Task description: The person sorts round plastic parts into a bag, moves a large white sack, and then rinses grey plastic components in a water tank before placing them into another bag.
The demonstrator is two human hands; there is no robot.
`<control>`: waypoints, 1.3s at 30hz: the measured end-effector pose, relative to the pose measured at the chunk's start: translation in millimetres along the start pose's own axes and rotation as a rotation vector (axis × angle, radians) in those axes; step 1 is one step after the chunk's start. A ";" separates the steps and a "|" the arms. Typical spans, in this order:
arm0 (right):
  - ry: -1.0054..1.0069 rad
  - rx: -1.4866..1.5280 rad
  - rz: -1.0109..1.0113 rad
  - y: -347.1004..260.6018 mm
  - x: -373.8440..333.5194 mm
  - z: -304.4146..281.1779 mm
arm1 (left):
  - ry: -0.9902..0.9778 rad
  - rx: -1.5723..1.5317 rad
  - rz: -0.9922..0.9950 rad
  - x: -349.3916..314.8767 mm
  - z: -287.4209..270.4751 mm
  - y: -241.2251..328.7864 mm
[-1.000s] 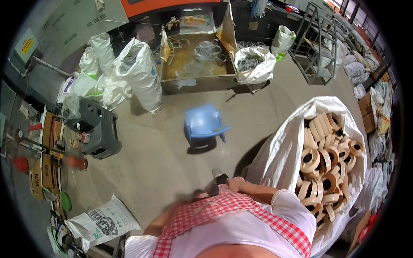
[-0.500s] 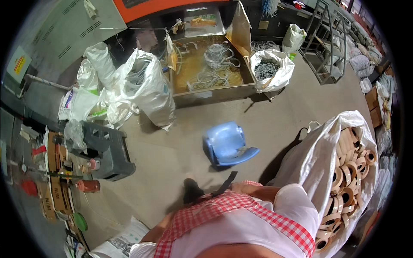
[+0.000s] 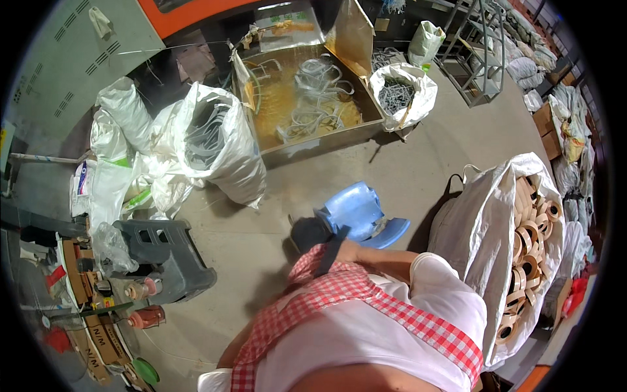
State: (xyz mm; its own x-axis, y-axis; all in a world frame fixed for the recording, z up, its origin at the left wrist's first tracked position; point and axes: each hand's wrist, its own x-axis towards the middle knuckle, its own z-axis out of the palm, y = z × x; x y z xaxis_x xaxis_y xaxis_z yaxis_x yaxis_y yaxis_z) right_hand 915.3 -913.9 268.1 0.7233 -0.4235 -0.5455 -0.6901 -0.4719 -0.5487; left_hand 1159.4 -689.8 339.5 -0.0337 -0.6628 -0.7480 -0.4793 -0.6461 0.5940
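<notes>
My right hand [image 3: 348,252] is low in front of my body, beside a dark strap [image 3: 331,252] and the lifted edge of my red-and-white checked apron [image 3: 336,291]. Its fingers are hidden, so I cannot tell whether it is open or closed. My left forearm [image 3: 236,346] shows at the lower left; the apron and my body hide that hand. Just beyond my right hand stands a blue plastic chair [image 3: 356,206], partly covered by my arm. A dark shoe [image 3: 310,233] is on the floor to the chair's left.
A large white sack [image 3: 457,225] of tan rings stands at right. Ahead, a metal tank [image 3: 313,147] holds clear tubing coils in brownish liquid, flanked by white sacks [image 3: 228,147] and a sack of grey pieces [image 3: 418,108]. A grey plastic stool [image 3: 163,255] stands at left.
My view has shifted and turned slightly. My right hand has moved forward and left with the apron edge, closer to the chair. The shoe has come further forward beside the chair.
</notes>
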 end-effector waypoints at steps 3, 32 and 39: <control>0.003 -0.016 -0.015 -59.4 -2.2 -83.8 | -0.005 -0.017 0.012 9.7 -17.0 8.0; -0.383 -0.121 -0.139 293.6 397.2 -314.5 | 0.394 -0.522 -0.011 538.8 -200.8 285.8; 0.122 0.610 0.205 357.9 534.8 -266.2 | 0.588 -0.536 0.253 730.7 -231.5 280.3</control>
State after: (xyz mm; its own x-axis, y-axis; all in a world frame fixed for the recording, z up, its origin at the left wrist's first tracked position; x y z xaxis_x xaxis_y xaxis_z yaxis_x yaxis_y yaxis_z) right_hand 1061.8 -1515.2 -51.3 0.5483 -0.5602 -0.6209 -0.6784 0.1363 -0.7220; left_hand 1203.4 -1442.8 28.0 0.4501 -0.8057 -0.3851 -0.0313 -0.4452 0.8949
